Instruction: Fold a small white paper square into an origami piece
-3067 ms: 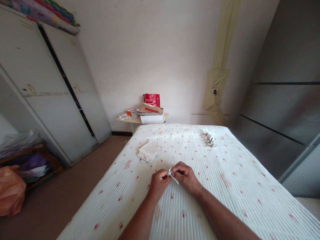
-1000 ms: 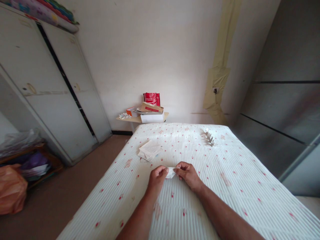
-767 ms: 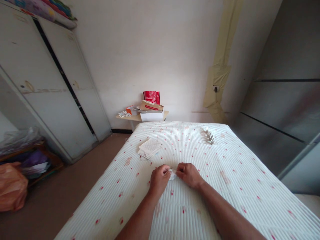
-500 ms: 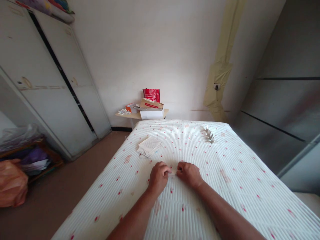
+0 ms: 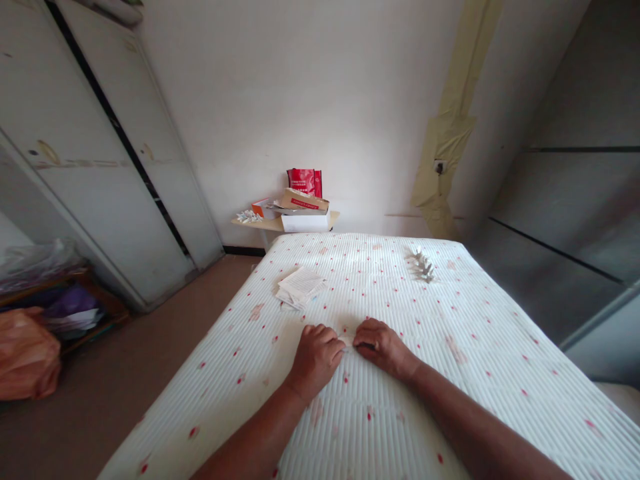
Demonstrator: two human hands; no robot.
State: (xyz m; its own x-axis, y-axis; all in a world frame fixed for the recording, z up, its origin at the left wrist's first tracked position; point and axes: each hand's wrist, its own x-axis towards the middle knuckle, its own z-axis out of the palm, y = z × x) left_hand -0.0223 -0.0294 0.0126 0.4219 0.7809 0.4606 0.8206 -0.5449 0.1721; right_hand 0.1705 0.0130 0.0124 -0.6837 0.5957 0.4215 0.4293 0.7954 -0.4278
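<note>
My left hand (image 5: 316, 355) and my right hand (image 5: 384, 347) rest close together on the bed, a narrow gap between them. Both have curled, pinching fingers. Across the gap shows a small pale piece of paper (image 5: 347, 341), mostly covered by the fingers, with one end in each hand. Beyond my left hand lies a loose pile of printed paper sheets (image 5: 301, 287). Farther off to the right, several small folded paper shapes (image 5: 423, 265) with pointed tips sit in a row on the cover.
A white ribbed bedcover (image 5: 350, 427) with red dots spreads under my hands. At its far end a small table (image 5: 245, 223) bears a white box (image 5: 305, 222), a red bag (image 5: 305, 183) and more folded pieces. Cabinets (image 5: 125, 200) stand left, an orange bag (image 5: 27, 353) below.
The view has tilted down and shifted slightly. Both hands stay close together around the small paper; my left fingers have shifted, and the right hand has turned a little.
</note>
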